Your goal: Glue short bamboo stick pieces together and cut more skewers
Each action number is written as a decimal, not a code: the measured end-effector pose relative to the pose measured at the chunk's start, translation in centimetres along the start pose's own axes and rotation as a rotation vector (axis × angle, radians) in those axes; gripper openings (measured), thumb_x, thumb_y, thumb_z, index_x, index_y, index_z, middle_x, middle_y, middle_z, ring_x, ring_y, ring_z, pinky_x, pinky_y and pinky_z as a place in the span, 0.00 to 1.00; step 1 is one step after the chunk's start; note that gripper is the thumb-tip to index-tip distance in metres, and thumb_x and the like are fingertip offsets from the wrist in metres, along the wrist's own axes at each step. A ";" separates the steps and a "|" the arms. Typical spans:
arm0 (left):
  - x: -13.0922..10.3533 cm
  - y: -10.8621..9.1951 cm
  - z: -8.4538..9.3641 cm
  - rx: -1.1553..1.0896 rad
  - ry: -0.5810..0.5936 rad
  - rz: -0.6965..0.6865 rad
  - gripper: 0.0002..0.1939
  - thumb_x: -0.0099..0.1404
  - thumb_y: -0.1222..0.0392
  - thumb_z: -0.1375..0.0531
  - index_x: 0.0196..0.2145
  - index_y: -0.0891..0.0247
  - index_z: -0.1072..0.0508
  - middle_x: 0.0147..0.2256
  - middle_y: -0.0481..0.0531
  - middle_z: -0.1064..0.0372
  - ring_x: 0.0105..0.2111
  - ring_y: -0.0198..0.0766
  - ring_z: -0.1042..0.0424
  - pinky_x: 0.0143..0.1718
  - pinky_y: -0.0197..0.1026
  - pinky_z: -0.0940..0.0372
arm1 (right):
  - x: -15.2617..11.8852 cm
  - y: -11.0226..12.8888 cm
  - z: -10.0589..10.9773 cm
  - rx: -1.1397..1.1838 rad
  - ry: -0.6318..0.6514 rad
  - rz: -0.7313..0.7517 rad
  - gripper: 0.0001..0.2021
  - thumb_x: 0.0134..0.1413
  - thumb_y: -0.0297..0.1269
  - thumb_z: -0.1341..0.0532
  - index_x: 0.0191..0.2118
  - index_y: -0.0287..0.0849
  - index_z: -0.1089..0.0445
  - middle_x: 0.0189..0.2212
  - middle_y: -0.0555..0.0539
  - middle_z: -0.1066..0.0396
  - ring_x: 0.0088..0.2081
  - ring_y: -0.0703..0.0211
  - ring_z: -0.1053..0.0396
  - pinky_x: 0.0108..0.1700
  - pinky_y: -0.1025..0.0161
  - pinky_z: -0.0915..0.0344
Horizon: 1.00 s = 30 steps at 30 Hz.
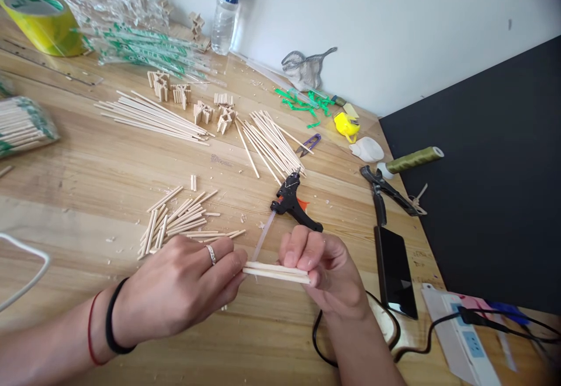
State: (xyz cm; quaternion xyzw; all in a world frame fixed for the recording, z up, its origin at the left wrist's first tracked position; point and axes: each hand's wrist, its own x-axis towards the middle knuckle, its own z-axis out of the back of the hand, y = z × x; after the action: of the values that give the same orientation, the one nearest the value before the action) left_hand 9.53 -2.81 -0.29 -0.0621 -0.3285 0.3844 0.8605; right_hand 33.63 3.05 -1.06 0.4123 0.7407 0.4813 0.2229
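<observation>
At the far left, a bagged bundle of sticks (26, 126) lies on the tabletop (109, 199), with a roll of yellow tape (65, 34) beyond it. Next come clear plastic sleeves with green print (140, 50) and, nearer, a fan of long wooden sticks (153, 118). Below them is a loose pile of short sticks (184, 216). The left hand (179, 283), a ring on one finger, pinches the left end of a few short wooden sticks (276, 272) lying side by side, raised in front of the pile. Behind these lies a black glue gun (291, 200), a translucent glue stick (264, 235) protruding from its rear. The right hand (326, 269) grips the sticks' right end between thumb and curled fingers. Farther right are a dark-screened phone (395, 272) and a white power strip (471, 339) with a black plug (470, 316) in it.
</observation>
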 end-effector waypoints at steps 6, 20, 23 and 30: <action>-0.1 0.0 0.0 0.029 0.031 -0.013 0.12 0.82 0.66 0.54 0.44 0.65 0.32 0.37 0.55 0.19 0.25 0.37 0.21 0.19 0.42 0.38 | -0.1 0.0 0.1 0.016 -0.021 -0.013 0.04 0.53 0.35 0.22 0.34 0.49 0.15 0.29 0.48 0.22 0.31 0.60 0.25 0.35 0.62 0.26; 0.0 -0.1 0.0 0.030 0.014 -0.014 0.12 0.81 0.67 0.53 0.43 0.65 0.31 0.36 0.55 0.20 0.24 0.36 0.22 0.19 0.41 0.37 | -0.2 -0.2 -0.1 -0.009 -0.052 0.003 0.04 0.53 0.34 0.22 0.33 0.50 0.16 0.28 0.49 0.24 0.29 0.60 0.27 0.31 0.62 0.30; 0.0 -0.1 -0.1 0.031 -0.003 0.004 0.11 0.80 0.67 0.51 0.43 0.65 0.30 0.35 0.53 0.20 0.24 0.34 0.22 0.20 0.38 0.36 | -0.1 0.0 0.0 -0.038 -0.061 0.008 0.04 0.52 0.35 0.22 0.32 0.50 0.16 0.27 0.49 0.24 0.29 0.60 0.27 0.30 0.63 0.30; 0.0 -0.2 0.0 0.019 -0.011 0.025 0.12 0.82 0.62 0.51 0.43 0.65 0.29 0.33 0.52 0.21 0.25 0.37 0.21 0.20 0.41 0.35 | -0.1 0.2 -0.1 -0.100 -0.055 0.044 0.05 0.52 0.35 0.22 0.33 0.52 0.16 0.27 0.49 0.24 0.28 0.59 0.27 0.28 0.62 0.30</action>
State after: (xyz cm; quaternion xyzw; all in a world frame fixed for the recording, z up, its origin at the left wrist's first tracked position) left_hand 9.70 -2.91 -0.24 -0.0558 -0.3288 0.3985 0.8544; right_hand 33.72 2.95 -0.88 0.4300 0.7000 0.5110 0.2529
